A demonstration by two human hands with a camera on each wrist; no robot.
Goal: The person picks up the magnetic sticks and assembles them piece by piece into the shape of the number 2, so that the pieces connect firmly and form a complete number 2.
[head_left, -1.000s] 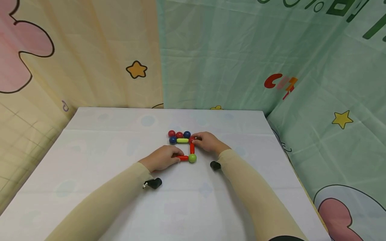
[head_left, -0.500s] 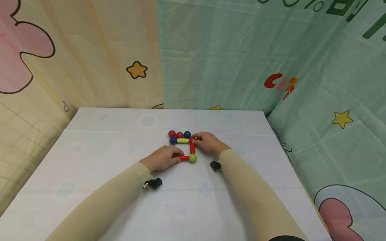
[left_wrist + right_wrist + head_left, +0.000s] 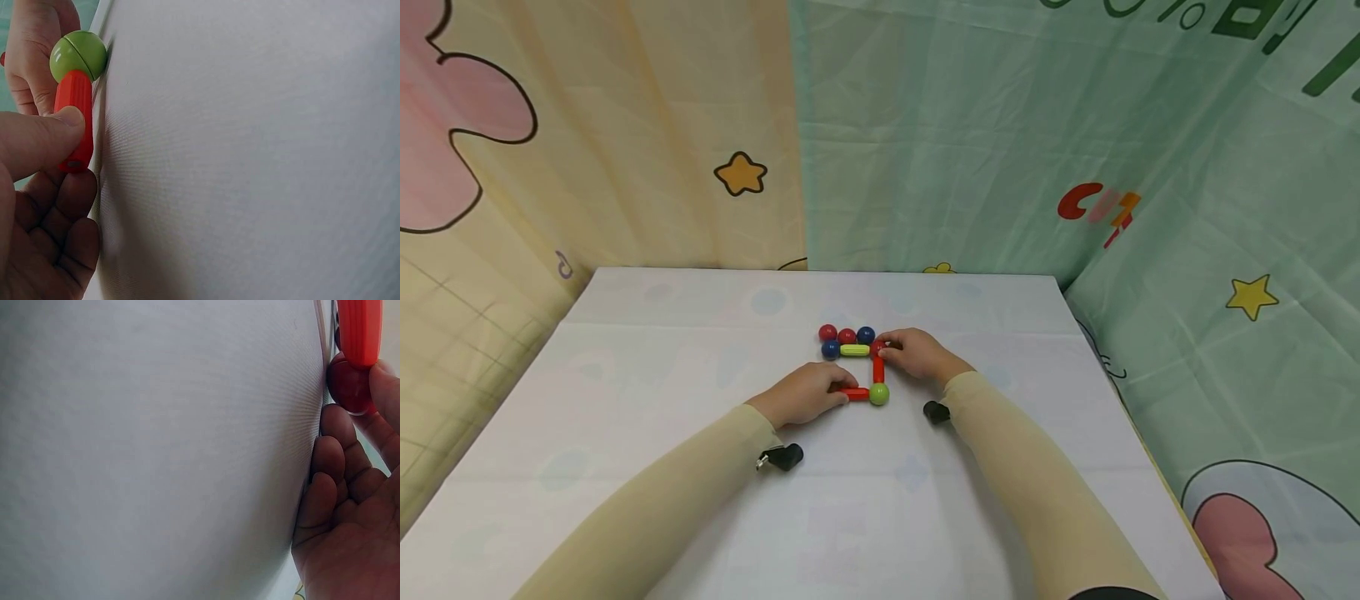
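My left hand (image 3: 802, 394) pinches a red rod (image 3: 858, 394) lying left of a green ball (image 3: 878, 394). In the left wrist view the thumb presses on that red rod (image 3: 75, 94), whose far end meets the green ball (image 3: 79, 56). Up from the green ball runs a second red rod (image 3: 878, 369) to a red ball, which my right hand (image 3: 920, 353) grips. The right wrist view shows thumb and finger on the red ball (image 3: 347, 384) beside the red rod (image 3: 361, 331). A yellow-green rod (image 3: 854, 350) joins a blue ball (image 3: 831, 349) to the held ball.
Behind the yellow-green rod sit two red balls (image 3: 827, 332) and a blue ball (image 3: 866, 335), close together on the white-covered table (image 3: 700, 308). Printed cloth (image 3: 925, 150) hangs behind and at the sides. Black wrist devices (image 3: 784, 457) are at both cuffs.
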